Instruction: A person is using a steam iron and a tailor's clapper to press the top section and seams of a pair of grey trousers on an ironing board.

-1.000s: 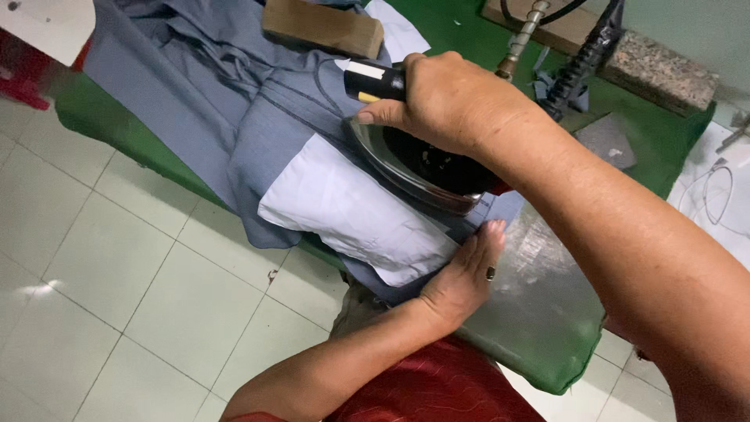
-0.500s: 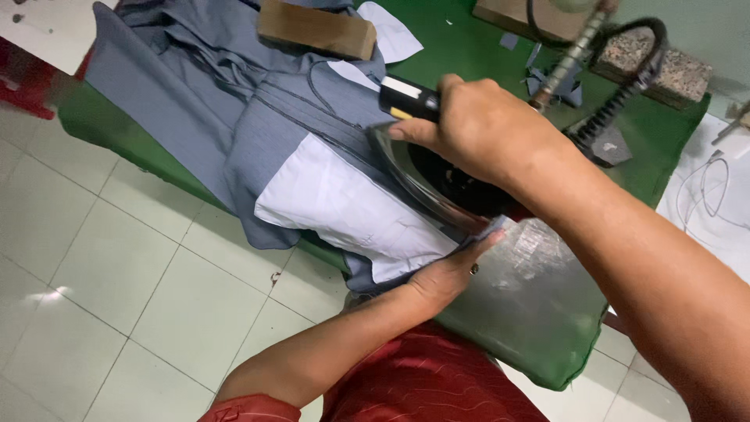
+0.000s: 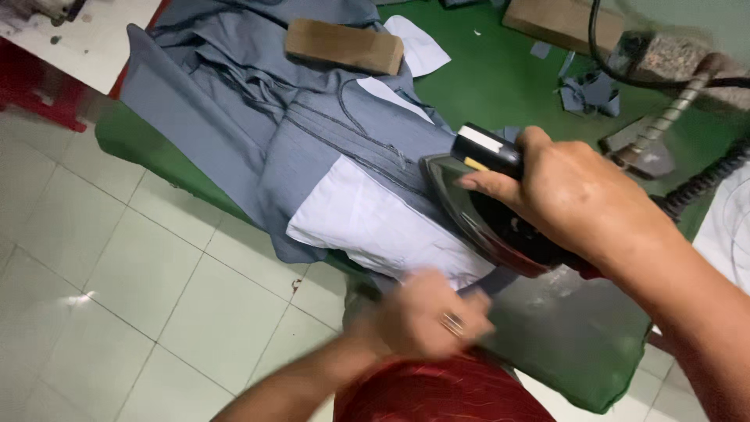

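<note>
- Soft, even indoor light; shadows are weak throughout.
- The left hand is smeared by motion blur, its outline lost.
- The right hand is sharp, as is the dark glossy metal iron under it, which carries faint sheen.
- A small glare spot lies on the pale tiled floor, far left of the left hand.

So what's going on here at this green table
A person is pressing grey fabric on a green table. The right hand grips an iron resting on a white lining piece. The left hand is blurred near the table's front edge, with a ring on one finger.
</note>
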